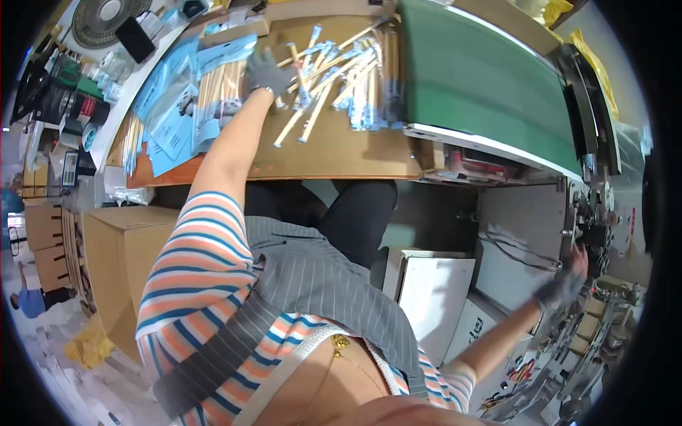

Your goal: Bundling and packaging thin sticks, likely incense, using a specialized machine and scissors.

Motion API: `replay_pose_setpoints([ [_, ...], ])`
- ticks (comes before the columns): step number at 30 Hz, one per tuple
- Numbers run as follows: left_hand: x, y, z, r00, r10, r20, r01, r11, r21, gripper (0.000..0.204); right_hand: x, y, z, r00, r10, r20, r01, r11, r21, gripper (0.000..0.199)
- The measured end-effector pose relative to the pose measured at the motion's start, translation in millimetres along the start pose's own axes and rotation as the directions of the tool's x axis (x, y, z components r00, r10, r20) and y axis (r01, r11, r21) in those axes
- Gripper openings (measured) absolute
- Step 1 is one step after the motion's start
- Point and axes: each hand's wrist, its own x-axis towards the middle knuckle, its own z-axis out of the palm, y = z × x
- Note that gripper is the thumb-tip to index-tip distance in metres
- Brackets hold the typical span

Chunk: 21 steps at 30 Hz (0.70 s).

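While reaching two ways at once: left hand (266, 71) laid flat on wrapped sticks, right hand (565, 284) out at the machine.

Gloved left hand at eleven o'clock, fingers spread and pressing down on the loose heap of wrapped sticks (341, 67) scattered across the brown worktable (334, 153), not closed round any one. Blue packets (170, 117) stacked at ten o'clock, probably kept within arm's reach. Green conveyor belt (483, 78) at one o'clock, butted against the table edge, likely feeding the sticks onto it. Gloved right hand at four o'clock, against the machine parts (593, 227); blurred, so cannot tell whether gripping or loose. Cardboard box (117, 259) at eight o'clock.
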Motion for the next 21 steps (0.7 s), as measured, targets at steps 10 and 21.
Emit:
replay_pose_setpoints([
  [10, 3, 2, 1, 0.963, 0.197, 0.185, -0.130, 0.937, -0.325, 0.098, -118, -199, 467, 0.514, 0.069, 0.855, -0.109, 0.994, -0.015, 0.032],
  [21, -45, 0, -6, 0.951, 0.243, 0.194, -0.113, 0.851, -0.512, 0.091, -109, -201, 560, 0.292, 0.291, 0.911, -0.318, 0.928, -0.194, 0.019],
])
